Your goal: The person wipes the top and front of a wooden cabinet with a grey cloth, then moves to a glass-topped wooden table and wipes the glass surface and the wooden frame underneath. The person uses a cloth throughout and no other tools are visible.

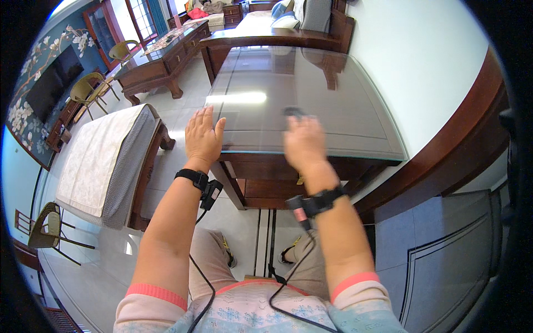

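A dark wooden table with a glass top [266, 120] stands before me. My right hand [306, 139], blurred, is over the near part of the glass. A small dark object [294, 111] is at its fingertips; the blur hides what it is and how it is held. My left hand [204, 133] is flat with fingers extended, at the table's near left corner, with nothing in it. Whether it touches the glass cannot be told. Each wrist wears a black strap with a small cabled device.
A cushioned bench with a pale cloth [100, 154] stands to the left. Behind it are a long wooden table [145, 75] and chairs [85, 91]. A wooden sofa arm [270, 39] borders the far edge, a white wall [420, 62] the right. Cables hang from both wrists.
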Demonstrator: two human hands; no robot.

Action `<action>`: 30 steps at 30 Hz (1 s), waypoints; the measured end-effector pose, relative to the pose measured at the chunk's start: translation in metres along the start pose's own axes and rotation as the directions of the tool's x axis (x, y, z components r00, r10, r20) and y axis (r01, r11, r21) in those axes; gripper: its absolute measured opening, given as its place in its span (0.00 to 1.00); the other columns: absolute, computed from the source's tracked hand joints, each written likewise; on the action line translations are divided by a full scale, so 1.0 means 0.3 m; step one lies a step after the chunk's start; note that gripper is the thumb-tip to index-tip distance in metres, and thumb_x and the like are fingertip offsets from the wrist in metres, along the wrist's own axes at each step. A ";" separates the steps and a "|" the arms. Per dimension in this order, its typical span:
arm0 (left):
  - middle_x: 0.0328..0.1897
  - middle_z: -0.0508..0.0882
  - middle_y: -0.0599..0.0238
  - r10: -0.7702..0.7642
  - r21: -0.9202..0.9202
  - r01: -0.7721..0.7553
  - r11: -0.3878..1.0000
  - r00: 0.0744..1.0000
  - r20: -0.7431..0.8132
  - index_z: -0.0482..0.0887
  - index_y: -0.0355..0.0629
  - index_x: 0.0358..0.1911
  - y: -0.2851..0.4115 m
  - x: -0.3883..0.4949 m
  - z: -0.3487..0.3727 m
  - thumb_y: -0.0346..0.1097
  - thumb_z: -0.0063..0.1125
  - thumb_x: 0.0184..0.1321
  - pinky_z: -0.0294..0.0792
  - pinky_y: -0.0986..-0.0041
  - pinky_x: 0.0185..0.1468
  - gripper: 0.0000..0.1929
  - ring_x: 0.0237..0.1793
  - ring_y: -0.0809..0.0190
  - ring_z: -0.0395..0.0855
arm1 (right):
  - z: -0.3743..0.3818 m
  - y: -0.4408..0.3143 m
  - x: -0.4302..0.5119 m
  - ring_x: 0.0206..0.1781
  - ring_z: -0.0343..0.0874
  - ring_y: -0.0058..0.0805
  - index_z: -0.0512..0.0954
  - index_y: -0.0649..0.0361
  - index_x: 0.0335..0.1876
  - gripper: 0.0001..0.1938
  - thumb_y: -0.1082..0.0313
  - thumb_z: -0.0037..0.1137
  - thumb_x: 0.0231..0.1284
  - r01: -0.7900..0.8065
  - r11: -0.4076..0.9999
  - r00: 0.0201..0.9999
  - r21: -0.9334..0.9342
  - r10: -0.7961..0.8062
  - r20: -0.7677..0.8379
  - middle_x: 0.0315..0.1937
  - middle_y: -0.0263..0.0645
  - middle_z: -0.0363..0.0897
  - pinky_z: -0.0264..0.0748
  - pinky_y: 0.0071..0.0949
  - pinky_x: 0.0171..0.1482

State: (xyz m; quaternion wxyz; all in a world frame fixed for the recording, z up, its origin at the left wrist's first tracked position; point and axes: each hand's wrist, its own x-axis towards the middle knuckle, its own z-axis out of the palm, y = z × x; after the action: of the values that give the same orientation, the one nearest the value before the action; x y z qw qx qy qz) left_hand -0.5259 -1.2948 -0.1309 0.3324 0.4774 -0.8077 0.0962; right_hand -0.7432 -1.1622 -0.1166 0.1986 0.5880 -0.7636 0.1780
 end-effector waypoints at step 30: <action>0.64 0.70 0.41 -0.264 -0.045 0.369 0.928 0.740 0.619 0.76 0.35 0.54 -0.467 -0.919 -0.145 0.45 0.54 0.61 0.56 0.53 0.68 0.23 0.65 0.39 0.64 | -0.008 0.312 -0.038 0.62 0.68 0.51 0.70 0.53 0.63 0.23 0.55 0.50 0.64 -0.271 0.952 0.949 -0.142 0.289 0.125 0.58 0.50 0.72 0.63 0.44 0.65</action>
State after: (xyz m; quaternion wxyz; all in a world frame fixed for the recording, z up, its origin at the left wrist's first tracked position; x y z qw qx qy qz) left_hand -0.3003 -1.1530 -0.2939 0.1075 0.5842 -0.7828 -0.1857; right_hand -0.8310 -1.1286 -0.1240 0.1514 0.4715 -0.8613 0.1139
